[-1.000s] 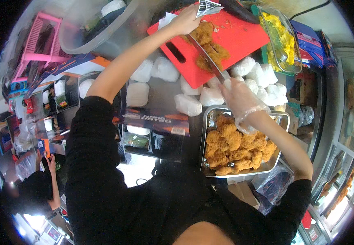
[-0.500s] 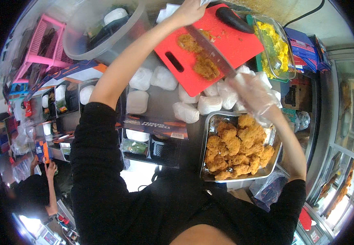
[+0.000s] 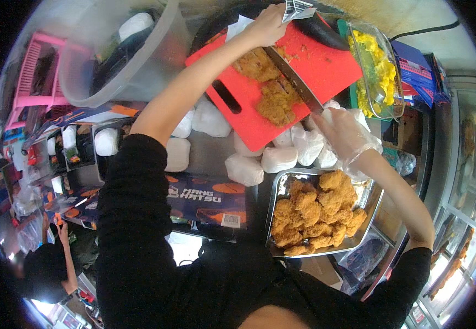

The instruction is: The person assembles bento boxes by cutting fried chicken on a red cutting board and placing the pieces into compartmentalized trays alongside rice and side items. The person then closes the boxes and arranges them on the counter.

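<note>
On the red cutting board (image 3: 326,71), a long knife (image 3: 293,79) lies slantwise over flattened pieces of breaded fried cutlet (image 3: 276,103), which show cut lines. My right hand (image 3: 345,131), in a clear plastic glove, is closed at the knife's near end; the handle is hidden in it. At the blade's far end is my left hand (image 3: 268,26), bare and closed on a white printed paper (image 3: 298,10). Whether it also touches the blade I cannot tell. Below my right hand stands a metal tray (image 3: 272,208) of golden fried chicken pieces (image 3: 315,211).
White wrapped packets (image 3: 279,159) crowd the board's near edge. A glass dish (image 3: 383,109) with yellow food stands right, a black oblong thing (image 3: 323,33) on the board. At left are a clear tub (image 3: 156,55), a dark blue box flap (image 3: 210,200) and another person (image 3: 46,268).
The knife has swung a little, and my right hand has shifted slightly right and down. The blue box flap now covers the compartments seen before. My whole view has shifted somewhat.
</note>
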`<state>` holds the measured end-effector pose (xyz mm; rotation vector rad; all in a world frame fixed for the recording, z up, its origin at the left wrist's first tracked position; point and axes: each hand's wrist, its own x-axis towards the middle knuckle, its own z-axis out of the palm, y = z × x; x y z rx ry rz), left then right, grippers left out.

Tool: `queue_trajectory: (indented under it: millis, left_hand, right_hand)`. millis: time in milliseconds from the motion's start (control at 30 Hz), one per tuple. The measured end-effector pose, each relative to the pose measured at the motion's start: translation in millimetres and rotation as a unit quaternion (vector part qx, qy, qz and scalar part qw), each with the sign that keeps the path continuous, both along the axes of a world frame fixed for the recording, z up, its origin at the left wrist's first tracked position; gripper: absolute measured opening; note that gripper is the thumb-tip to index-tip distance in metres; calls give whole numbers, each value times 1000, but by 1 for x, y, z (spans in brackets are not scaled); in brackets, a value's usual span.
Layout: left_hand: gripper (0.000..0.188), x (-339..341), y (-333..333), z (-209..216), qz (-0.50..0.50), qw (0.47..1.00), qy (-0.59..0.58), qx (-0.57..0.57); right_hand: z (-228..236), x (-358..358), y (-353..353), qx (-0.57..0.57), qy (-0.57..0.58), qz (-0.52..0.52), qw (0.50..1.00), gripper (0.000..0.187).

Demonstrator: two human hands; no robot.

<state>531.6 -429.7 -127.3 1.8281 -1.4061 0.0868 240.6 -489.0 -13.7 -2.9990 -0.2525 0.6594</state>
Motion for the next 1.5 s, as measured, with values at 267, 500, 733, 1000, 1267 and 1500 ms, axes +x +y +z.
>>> queue_trajectory:
  millis: [267,500,733,1000,1267,1500]
  left_hand:
    - [44,-5,-3,24,40,999,-20,-5]
    - [44,-1,-20,33,67,986,26,-151]
    - [31,8,-18,-8,86,992,-87,-26]
    - [43,-18,21,91,119,986,46,-110]
    - [44,-98,174,254,185,959,168,-135]
    - [29,-223,332,300,441,881,-149,-88]
  right_hand:
    - [-10,7,10,232,4,-375,898,34]
    - [11,9,-16,78,-62,-152,983,30]
    - [-29,21,-8,165,-88,-234,954,41]
    - [42,11,-35,86,-90,-154,980,42]
    - [-8,9,-33,-73,-206,-256,942,45]
    - [8,39,60,19,-150,-139,979,68]
